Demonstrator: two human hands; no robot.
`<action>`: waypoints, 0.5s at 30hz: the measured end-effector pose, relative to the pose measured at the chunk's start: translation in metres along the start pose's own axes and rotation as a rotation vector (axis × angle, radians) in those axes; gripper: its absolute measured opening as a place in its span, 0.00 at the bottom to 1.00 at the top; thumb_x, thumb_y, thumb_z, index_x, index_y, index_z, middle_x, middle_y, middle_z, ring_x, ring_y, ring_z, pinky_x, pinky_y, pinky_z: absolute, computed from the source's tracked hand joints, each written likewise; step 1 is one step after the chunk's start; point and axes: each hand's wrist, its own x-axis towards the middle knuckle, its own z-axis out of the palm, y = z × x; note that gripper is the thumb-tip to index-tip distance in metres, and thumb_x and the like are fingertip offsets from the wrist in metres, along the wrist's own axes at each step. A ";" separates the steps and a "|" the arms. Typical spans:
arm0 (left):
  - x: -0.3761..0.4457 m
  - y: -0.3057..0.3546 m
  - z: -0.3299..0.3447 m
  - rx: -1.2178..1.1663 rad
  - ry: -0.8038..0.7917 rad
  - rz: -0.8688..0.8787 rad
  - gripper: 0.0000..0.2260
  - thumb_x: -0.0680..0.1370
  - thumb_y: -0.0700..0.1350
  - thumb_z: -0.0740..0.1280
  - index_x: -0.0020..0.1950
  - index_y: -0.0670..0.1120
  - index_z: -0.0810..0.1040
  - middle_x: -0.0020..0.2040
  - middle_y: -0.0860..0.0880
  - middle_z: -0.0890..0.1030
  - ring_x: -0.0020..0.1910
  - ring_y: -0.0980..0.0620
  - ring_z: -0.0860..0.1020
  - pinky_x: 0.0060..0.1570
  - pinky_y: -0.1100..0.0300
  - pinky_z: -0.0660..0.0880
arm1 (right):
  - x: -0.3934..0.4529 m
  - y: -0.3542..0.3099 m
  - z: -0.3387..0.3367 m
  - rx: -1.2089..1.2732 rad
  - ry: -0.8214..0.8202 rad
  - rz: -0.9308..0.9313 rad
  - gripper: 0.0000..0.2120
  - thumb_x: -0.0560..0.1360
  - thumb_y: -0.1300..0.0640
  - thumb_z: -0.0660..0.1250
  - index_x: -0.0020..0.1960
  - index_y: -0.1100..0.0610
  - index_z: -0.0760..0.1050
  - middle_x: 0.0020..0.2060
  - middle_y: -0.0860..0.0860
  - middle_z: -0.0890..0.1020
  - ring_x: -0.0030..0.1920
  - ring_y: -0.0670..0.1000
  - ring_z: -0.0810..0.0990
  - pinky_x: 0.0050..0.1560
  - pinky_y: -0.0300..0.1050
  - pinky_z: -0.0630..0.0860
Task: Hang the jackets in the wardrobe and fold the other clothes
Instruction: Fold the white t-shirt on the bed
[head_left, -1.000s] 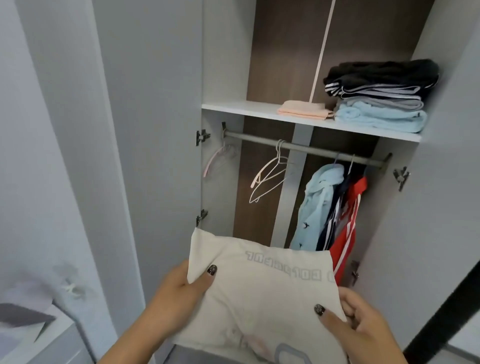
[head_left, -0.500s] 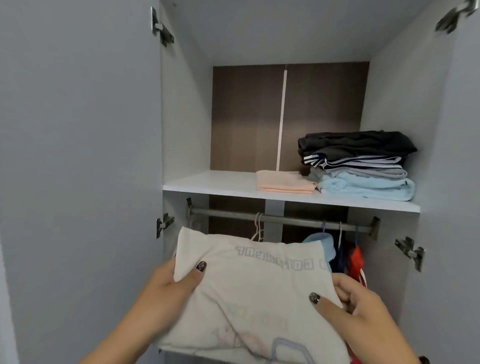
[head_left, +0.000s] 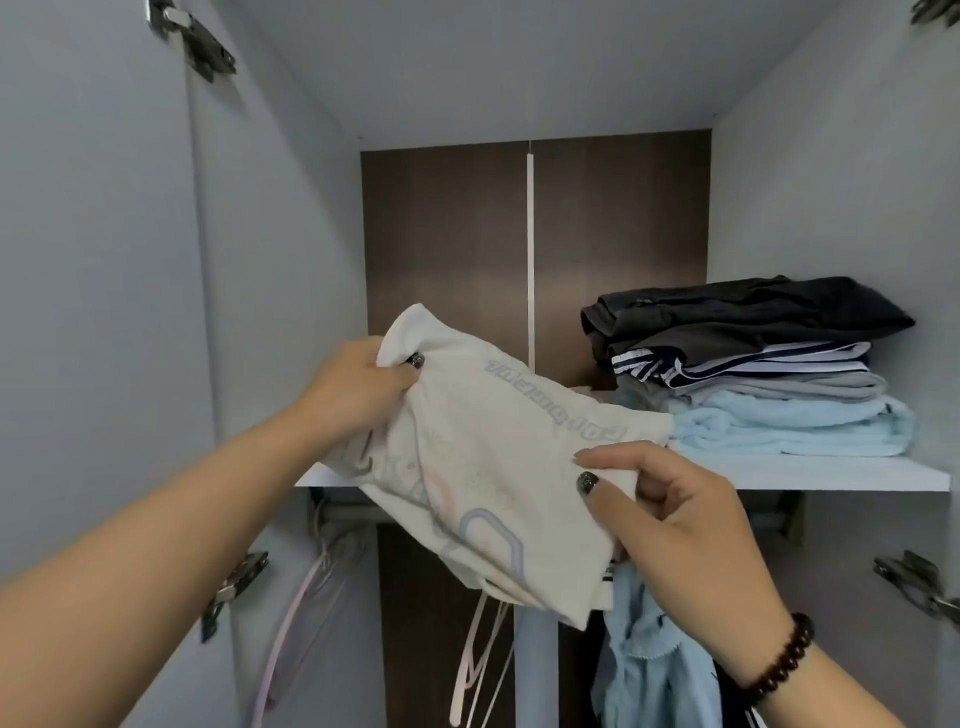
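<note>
Folded shirt (head_left: 483, 462): tilted over the shelf (head_left: 810, 472) edge, beside the folded stack (head_left: 753, 364), far end leading in.
Left hand (head_left: 358, 387): pinches the far corner to steer it.
Right hand (head_left: 675, 514): grips the near edge, keeping the folds together.

A pale grey wardrobe interior (head_left: 519, 67) is seen, backed by a dark brown wood panel (head_left: 447, 234). Metal hinges (head_left: 192, 31) are fixed to the open door (head_left: 93, 260).
</note>
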 end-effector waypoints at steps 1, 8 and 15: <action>0.021 0.001 0.004 0.018 0.007 0.011 0.07 0.76 0.45 0.64 0.50 0.45 0.81 0.47 0.49 0.83 0.47 0.49 0.79 0.44 0.58 0.73 | 0.010 0.005 0.005 -0.009 -0.008 -0.012 0.08 0.71 0.57 0.71 0.44 0.44 0.83 0.23 0.45 0.71 0.28 0.48 0.70 0.32 0.43 0.72; 0.147 0.013 0.061 0.175 -0.053 0.164 0.06 0.74 0.44 0.66 0.38 0.47 0.77 0.38 0.53 0.78 0.40 0.49 0.76 0.39 0.57 0.70 | 0.073 0.033 0.027 -0.138 -0.028 -0.088 0.13 0.69 0.46 0.70 0.53 0.44 0.81 0.30 0.37 0.80 0.34 0.38 0.79 0.36 0.25 0.70; 0.220 0.017 0.141 0.308 -0.293 0.206 0.07 0.75 0.45 0.67 0.48 0.43 0.81 0.45 0.49 0.81 0.43 0.50 0.76 0.35 0.61 0.69 | 0.117 0.064 0.031 -0.238 0.019 -0.064 0.09 0.70 0.45 0.68 0.50 0.40 0.78 0.31 0.40 0.83 0.35 0.39 0.80 0.42 0.29 0.72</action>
